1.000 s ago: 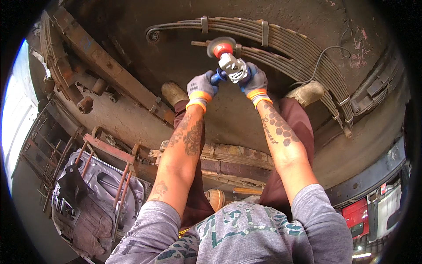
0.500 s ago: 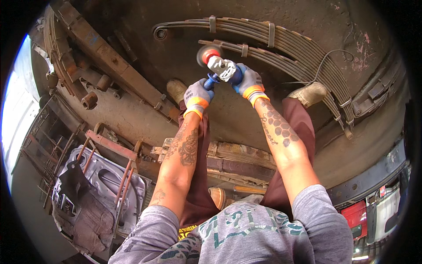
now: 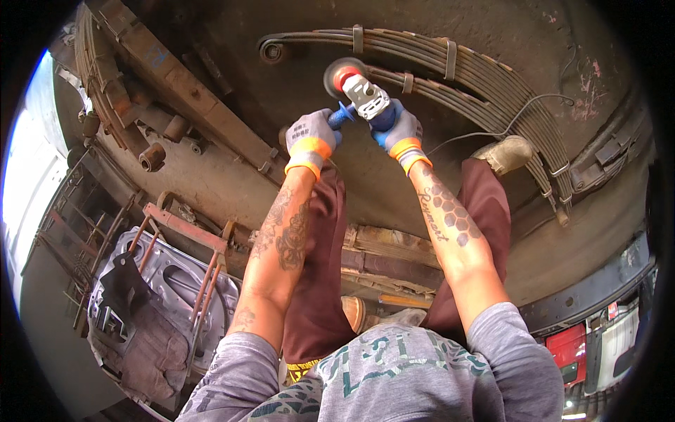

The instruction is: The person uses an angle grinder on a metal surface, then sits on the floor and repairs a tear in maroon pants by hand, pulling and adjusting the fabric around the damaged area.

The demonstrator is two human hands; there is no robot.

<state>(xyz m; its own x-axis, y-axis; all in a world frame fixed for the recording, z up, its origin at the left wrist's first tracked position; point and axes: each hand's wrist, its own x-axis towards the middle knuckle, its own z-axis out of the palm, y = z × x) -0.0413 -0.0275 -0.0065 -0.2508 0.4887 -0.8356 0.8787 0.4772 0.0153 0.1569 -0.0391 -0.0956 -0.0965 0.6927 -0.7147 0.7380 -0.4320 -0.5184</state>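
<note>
Both of my gloved hands hold an angle grinder (image 3: 368,96) out in front of me. My left hand (image 3: 311,133) is closed round its blue side handle. The body of the tool is gripped by my right hand (image 3: 403,131), whose fingers are partly hidden behind it. A dark round disc (image 3: 329,76) with a red centre sits at the grinder's far end. It overlaps the left end of a short leaf spring stack (image 3: 439,91) in the view; whether they touch I cannot tell. Beyond it lies a longer curved leaf spring (image 3: 485,74) with metal clips and a rolled eye.
A thin cable (image 3: 520,112) crosses the springs on the right. Rusty beams (image 3: 179,84) and more leaf springs (image 3: 90,70) lie at the left. A silver door panel (image 3: 176,281) and a red metal frame (image 3: 184,226) are at lower left. Wooden blocks (image 3: 390,243) lie between my legs.
The view has shifted slightly, so the springs appear farther right. The grinder has turned a little, and its disc looks less blurred. Both hands keep their grip.
</note>
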